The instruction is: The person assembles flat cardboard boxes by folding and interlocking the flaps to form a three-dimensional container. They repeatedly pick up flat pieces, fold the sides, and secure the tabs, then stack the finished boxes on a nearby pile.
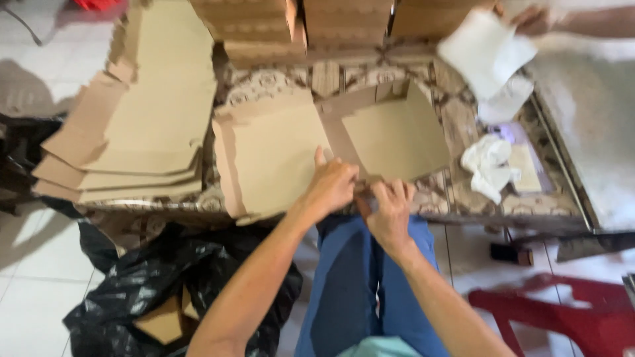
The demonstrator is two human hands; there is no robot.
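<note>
A flat brown cardboard box blank (284, 155) lies unfolded on the patterned table (456, 198) in front of me. My left hand (333, 183) and my right hand (389, 206) meet at its near edge, both with fingers closed on a cardboard flap there. The blank's right panel (397, 135) stands slightly raised. The view is blurred, so the exact grip is unclear.
A stack of flat cardboard blanks (142, 125) sits at the left. Folded cardboard boxes (304, 26) line the table's far edge. Another person's hand (532, 20) holds white paper (486, 49) at the top right. Crumpled white paper (489, 165), a black plastic bag (165, 284) and a red stool (562, 311) are nearby.
</note>
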